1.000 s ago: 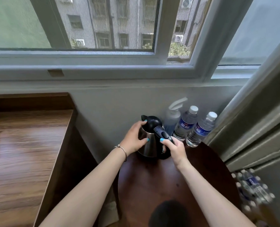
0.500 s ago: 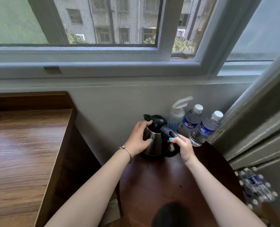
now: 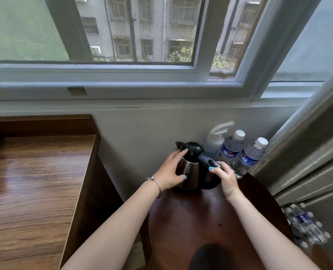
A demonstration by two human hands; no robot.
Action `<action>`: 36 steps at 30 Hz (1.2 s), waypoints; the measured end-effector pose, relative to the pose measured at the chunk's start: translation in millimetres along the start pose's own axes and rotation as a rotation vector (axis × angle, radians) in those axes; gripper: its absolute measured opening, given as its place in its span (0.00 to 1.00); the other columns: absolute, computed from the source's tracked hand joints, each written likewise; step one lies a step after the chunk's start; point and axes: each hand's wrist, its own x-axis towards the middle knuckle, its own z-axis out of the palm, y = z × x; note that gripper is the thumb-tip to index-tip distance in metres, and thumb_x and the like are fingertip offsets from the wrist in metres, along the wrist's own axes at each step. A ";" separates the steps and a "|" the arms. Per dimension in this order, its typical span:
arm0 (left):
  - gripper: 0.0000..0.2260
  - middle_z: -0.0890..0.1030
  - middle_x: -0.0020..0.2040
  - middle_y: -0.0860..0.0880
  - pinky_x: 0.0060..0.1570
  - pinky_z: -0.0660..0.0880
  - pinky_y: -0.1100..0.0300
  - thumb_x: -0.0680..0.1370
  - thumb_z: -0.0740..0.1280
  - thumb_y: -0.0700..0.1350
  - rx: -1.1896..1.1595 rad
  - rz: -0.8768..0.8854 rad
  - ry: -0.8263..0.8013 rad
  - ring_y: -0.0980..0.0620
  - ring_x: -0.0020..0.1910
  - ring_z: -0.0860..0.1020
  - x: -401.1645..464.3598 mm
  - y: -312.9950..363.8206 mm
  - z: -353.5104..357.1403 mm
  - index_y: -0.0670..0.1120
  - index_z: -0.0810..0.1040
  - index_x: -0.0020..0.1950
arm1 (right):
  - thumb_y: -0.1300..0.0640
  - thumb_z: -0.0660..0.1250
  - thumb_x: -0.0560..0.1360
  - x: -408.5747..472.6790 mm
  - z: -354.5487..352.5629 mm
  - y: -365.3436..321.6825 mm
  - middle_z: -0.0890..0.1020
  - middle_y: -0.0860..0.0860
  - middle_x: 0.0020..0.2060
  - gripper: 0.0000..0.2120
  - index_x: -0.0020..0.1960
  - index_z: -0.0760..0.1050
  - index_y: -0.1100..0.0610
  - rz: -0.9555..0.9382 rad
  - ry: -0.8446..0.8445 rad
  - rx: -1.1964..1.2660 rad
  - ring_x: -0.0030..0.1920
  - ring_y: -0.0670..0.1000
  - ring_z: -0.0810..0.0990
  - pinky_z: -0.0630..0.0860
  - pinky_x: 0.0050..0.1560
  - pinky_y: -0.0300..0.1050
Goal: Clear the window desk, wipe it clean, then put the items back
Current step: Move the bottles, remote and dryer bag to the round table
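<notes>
- Now the kettle (image 3: 191,172) stands at the 12 o'clock edge of the round table (image 3: 200,221).
- Left hand (image 3: 169,172) wraps its steel side (thumb in front).
- Right hand (image 3: 225,177) holds the black handle.
- At its 2 o'clock stand a spray bottle (image 3: 215,141) and two water bottles (image 3: 239,152).
- At 9 o'clock is the desk (image 3: 35,182).
</notes>
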 end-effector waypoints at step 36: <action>0.30 0.69 0.72 0.48 0.68 0.60 0.65 0.73 0.72 0.47 0.263 -0.001 0.238 0.52 0.71 0.66 -241.8 -52.9 -273.5 0.46 0.67 0.74 | 0.63 0.70 0.76 -143.8 300.9 -157.2 0.68 0.54 0.72 0.30 0.75 0.64 0.57 -0.276 -0.164 -0.351 0.65 0.50 0.74 0.71 0.60 0.43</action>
